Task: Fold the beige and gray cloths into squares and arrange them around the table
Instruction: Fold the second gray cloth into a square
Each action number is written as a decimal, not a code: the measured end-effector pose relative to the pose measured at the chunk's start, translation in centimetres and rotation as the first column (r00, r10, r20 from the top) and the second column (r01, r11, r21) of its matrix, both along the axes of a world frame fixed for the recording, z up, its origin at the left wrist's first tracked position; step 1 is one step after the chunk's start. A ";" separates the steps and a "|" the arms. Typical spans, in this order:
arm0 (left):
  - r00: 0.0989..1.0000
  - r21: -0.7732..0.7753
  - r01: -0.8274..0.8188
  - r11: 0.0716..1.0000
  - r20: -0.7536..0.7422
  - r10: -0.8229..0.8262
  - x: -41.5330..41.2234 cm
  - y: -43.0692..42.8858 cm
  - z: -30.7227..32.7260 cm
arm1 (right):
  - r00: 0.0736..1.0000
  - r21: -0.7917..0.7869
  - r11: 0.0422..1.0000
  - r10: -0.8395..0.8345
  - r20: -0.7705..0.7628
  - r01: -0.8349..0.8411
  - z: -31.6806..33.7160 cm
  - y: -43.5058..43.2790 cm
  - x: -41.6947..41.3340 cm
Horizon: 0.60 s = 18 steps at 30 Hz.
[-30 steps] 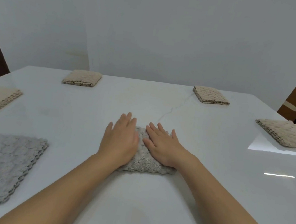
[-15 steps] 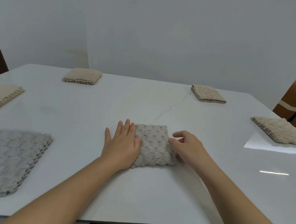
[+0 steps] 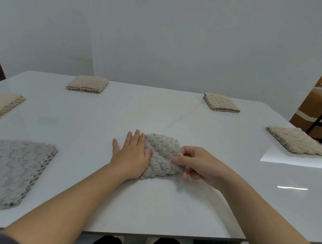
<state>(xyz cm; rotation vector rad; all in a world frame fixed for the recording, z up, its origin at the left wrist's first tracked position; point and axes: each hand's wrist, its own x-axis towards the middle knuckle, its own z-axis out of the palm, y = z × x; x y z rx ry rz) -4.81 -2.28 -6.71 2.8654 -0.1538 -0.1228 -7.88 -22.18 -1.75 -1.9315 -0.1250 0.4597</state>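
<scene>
Seemingly to anchor it, the left hand lies flat with fingers straight and together on the left edge of the small gray cloth near the middle of the table, while the right hand pinches the cloth's right edge between thumb and curled fingers, probably to tidy that side. No bowl or box shows; the table alone bears a larger folded gray cloth at near left and four folded beige cloths round its edges

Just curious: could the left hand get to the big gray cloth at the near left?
Probably yes: the left hand rests flat, gripping nothing, and only bare table lies between it and the big gray cloth.
</scene>
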 end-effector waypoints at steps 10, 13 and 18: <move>0.999 -0.004 0.029 1.000 -0.027 -0.029 0.3 0.4 -0.1 | 0.986 -0.005 0.999 0.053 -0.157 -0.054 -0.4 -0.9 0.3; 0.999 0.006 0.034 0.999 -0.026 -0.034 0.2 0.4 0.0 | 0.989 -0.043 0.997 0.052 -0.139 -0.059 -0.6 -0.3 0.8; 0.999 0.048 0.039 0.998 -0.020 -0.038 0.4 0.6 0.0 | 0.993 -0.155 0.985 0.059 -0.101 -0.074 -0.3 -1.1 0.7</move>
